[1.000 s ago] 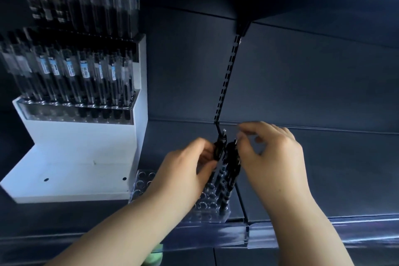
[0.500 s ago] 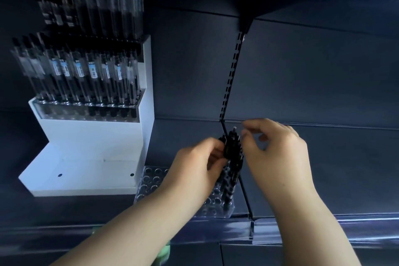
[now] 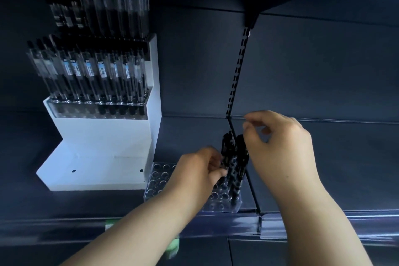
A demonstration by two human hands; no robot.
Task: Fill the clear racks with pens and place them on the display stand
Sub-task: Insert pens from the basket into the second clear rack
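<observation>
1. Since half a second earlier, the black pens (image 3: pixel 235 157) have parted at the top into two clumps; both hands have barely shifted.
2. Fingers (image 3: pixel 212 158) of the left hand (image 3: pixel 198 173) curl around the lower part of the pens, gripping them at centre frame.
3. Fingers (image 3: pixel 255 117) of the right hand (image 3: pixel 280 147) are curled, with thumb and forefinger drawn close together just above and right of the pen tops; whether they pinch anything cannot be told.
4. Tips of the pens stand in the right end of a clear rack (image 3: pixel 159 177), whose other holes show bare. It lies on the dark shelf (image 3: pixel 313 220), partly under the left wrist.
5. Touching the rack's left end is the white display stand (image 3: pixel 101 142), at left of frame. It carries filled racks (image 3: pixel 97 112) of pens on its upper steps, the topmost row blurred.
6. Behind the hands, a slotted upright (image 3: pixel 237 71) runs up the dark back panel.
</observation>
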